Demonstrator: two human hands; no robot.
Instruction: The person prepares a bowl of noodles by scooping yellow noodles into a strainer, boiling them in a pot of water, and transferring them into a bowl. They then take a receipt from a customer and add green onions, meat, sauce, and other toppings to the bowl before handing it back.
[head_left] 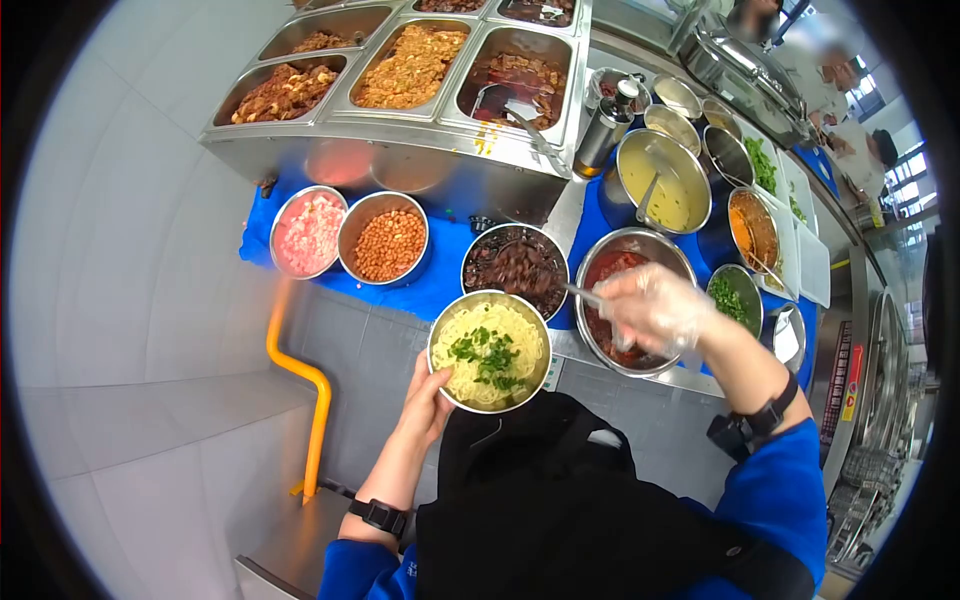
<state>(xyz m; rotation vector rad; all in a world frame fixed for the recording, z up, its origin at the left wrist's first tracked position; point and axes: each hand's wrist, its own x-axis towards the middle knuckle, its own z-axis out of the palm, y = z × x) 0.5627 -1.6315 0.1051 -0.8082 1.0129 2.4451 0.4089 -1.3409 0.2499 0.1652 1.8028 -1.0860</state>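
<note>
My left hand [426, 397] holds a metal bowl [437, 345] of noodles [512, 336] topped with chopped greens [490, 352], its thumb over the rim. In a clear plastic glove, my right hand [650, 310] is closed round the handle of a metal spoon [583, 294]. The spoon's other end is in a container of dark brown topping [512, 262], just beyond the noodle bowl; some of the topping is heaped up and blurred. Below my right hand is a larger metal bowl [668, 240] of red sauce, partly hidden by the hand.
Peanuts [390, 245] and pink diced food [312, 232] fill two bowls at left. Trays of cooked food [412, 65] stand behind. At right are a yellowish soup pot [665, 190], chopped greens [733, 298] and a dark bottle [603, 130]. A yellow pipe [318, 400] rises at left. People are in the far right background.
</note>
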